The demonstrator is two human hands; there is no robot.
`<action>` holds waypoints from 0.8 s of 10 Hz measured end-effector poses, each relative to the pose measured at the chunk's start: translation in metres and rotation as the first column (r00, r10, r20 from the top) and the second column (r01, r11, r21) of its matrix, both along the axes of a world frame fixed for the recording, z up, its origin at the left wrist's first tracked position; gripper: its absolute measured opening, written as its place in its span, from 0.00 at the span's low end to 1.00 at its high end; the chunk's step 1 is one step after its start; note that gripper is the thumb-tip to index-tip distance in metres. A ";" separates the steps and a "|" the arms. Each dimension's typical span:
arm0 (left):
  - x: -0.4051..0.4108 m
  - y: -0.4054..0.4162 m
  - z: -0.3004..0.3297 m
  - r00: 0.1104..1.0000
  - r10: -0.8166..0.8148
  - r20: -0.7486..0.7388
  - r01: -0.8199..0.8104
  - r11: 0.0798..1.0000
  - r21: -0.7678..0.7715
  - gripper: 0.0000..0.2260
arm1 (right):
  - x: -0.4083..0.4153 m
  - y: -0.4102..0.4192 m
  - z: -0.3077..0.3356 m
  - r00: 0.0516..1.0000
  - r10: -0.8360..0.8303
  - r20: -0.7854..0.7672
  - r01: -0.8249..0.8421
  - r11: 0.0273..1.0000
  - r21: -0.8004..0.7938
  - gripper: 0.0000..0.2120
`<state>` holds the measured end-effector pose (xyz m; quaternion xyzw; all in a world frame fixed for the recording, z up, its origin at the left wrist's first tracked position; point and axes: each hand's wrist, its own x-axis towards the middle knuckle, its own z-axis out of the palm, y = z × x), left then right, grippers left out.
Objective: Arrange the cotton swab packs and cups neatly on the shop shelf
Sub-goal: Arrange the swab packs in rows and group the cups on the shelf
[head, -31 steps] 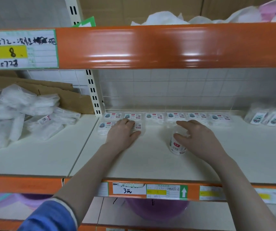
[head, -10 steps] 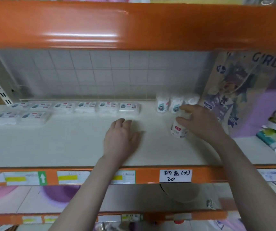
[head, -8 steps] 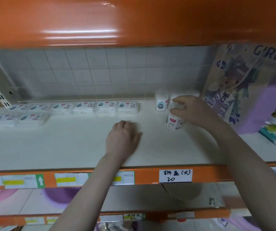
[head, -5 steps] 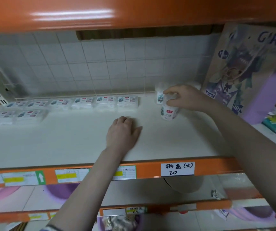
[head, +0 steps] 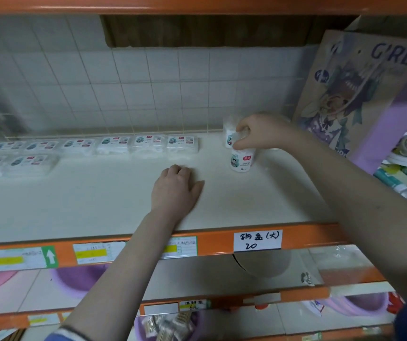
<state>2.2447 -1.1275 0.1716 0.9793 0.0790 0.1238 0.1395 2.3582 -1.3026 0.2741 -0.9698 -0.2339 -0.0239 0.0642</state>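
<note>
The shelf board (head: 99, 203) looked like matt off-white laminate, smooth and faintly mottled. Its front rail (head: 217, 238) was glossy orange painted metal carrying paper price labels (head: 257, 240) (one handwritten in black marker). The back wall (head: 123, 77) was glazed white tile with a dull sheen, fronted by thin wire mesh. The flat swab packs (head: 182, 143) were clear, shiny plastic over white cotton. The cup (head: 242, 159) under the right hand (head: 259, 131) was translucent plastic with a printed paper-like label, as was the cup behind it (head: 229, 134). The poster bag (head: 359, 94) looked like matt brown kraft paper. The basins below (head: 79, 279) were smooth lilac plastic.
</note>
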 end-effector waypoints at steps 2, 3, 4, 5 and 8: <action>0.000 0.000 0.001 1.000 -0.003 -0.010 0.003 1.000 -0.004 0.21 | 0.003 0.004 0.010 0.985 0.145 -0.099 -0.145 0.989 0.006 0.22; 0.000 0.000 0.002 1.000 -0.004 -0.017 0.004 1.000 -0.005 0.22 | 0.006 0.004 0.012 0.972 0.183 -0.150 -0.183 0.983 0.016 0.23; -0.001 0.001 0.002 1.000 -0.008 -0.013 0.008 1.000 -0.007 0.22 | 0.010 0.005 0.011 0.979 0.175 -0.108 -0.175 0.985 0.011 0.23; -0.001 0.001 0.001 1.000 -0.010 -0.009 0.010 1.000 -0.007 0.22 | 0.014 0.006 0.007 0.989 0.135 -0.060 -0.136 0.991 -0.009 0.23; 0.000 0.000 0.002 1.000 -0.012 -0.021 0.012 1.000 0.015 0.22 | 0.019 0.011 0.004 0.997 0.074 0.000 -0.074 0.997 0.036 0.22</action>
